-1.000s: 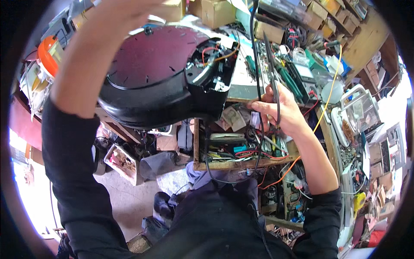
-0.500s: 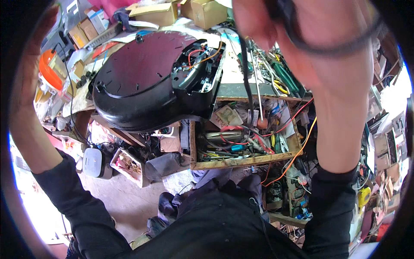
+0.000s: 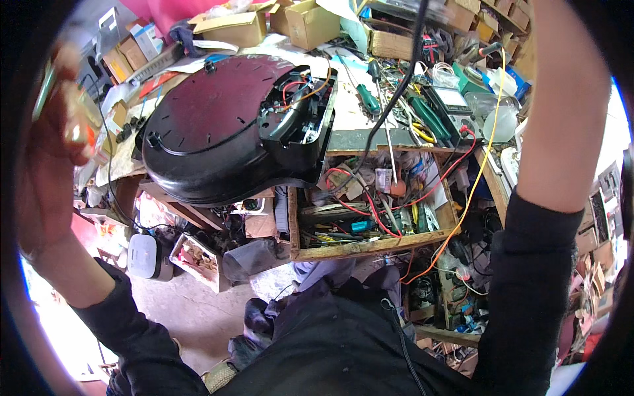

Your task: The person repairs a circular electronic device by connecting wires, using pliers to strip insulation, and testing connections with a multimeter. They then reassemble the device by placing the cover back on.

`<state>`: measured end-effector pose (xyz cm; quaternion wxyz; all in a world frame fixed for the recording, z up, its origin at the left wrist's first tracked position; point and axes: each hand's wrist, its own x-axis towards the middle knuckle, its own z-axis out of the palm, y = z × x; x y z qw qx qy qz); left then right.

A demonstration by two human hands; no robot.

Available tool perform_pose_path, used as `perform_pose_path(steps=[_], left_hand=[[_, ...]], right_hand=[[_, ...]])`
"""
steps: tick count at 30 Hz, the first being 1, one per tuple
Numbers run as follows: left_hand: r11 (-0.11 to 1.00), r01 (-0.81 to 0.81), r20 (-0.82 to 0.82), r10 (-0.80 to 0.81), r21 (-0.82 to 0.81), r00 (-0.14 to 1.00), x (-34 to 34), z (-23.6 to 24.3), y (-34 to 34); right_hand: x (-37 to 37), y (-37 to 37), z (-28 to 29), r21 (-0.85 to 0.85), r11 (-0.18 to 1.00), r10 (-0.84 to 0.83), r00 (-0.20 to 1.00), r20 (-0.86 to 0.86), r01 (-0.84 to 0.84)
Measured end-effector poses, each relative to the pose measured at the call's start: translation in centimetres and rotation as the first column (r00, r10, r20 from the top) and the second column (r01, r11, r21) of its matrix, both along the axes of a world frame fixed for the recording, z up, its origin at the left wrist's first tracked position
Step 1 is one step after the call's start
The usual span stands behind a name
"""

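Observation:
At the far left edge my left hand [image 3: 53, 152] is raised with its fingers curled in. A greenish edge shows among them, but blur hides what it belongs to. Above the bench on the right stretches my right forearm [image 3: 561, 105]; its hand is cut off by the top of the picture. A black cable [image 3: 396, 92] hangs slantwise from the top edge toward the drawer. Between my arms a round, black-and-maroon appliance housing [image 3: 211, 125] lies on the bench, its side compartment [image 3: 294, 112] uncovered and showing wires. Neither hand touches it.
A wooden drawer [image 3: 376, 245] full of tools and red leads juts out below the bench. Screwdrivers [image 3: 368, 99], pliers and a meter [image 3: 452, 100] crowd the right side. A yellow-orange wire [image 3: 477, 188] crosses there. Cardboard boxes [image 3: 314, 25] stand behind.
My right hand has gone up and right, out of the picture, and the black cable now slants. My left hand has come lower and further into view, its fingers now showing.

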<state>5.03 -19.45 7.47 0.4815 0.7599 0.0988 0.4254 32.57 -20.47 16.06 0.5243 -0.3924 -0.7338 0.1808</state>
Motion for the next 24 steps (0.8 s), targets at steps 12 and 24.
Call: perform_pose_path(steps=[12, 24], left_hand=[[0.963, 0.249, -0.401, -0.27, -0.104, 0.875, 14.5, -8.9, -4.7], [0.749, 0.551, -0.095, -0.619, -0.368, 0.779, 21.5, -16.0, -2.5]], right_hand=[[0.2, 0.9, 1.7, 0.021, 1.0, -0.002, 1.0, -0.016, 0.002], [0.8, 0.6, 2.3, 0.047, 0.999, -0.024, 1.0, -0.019, 0.025]])
